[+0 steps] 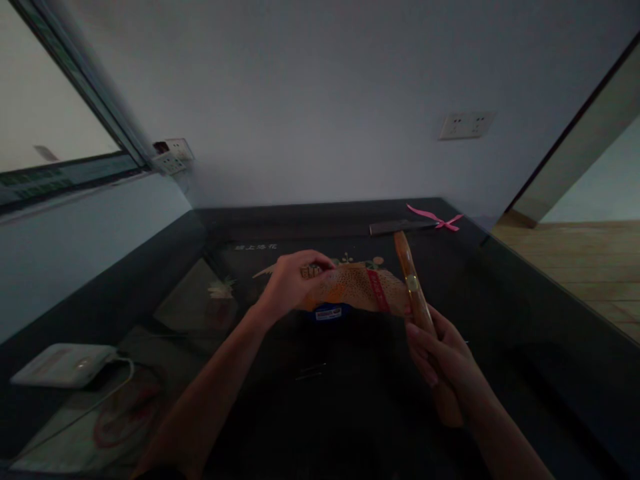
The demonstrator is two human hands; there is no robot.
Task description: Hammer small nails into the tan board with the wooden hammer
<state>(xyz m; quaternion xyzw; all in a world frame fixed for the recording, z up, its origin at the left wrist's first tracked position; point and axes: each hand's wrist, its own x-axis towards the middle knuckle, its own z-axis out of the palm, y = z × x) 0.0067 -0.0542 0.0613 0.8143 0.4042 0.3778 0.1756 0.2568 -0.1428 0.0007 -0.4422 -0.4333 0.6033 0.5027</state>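
My left hand is closed, thumb and fingers curled at the left end of an orange-brown speckled package. A red strip with lettering crosses the package, and a blue label shows at its lower edge. In my right hand is a brown wooden stick-like thing with a gold-coloured band, tilted with its top toward the package. Its exact kind is unclear. The fingers wrap its lower half, close to the package's right end.
Behind lies a flat dark bar with a pink ribbon. A white device with a cable is at left. Thin slivers lie in front on the dark table. Wall sockets are behind.
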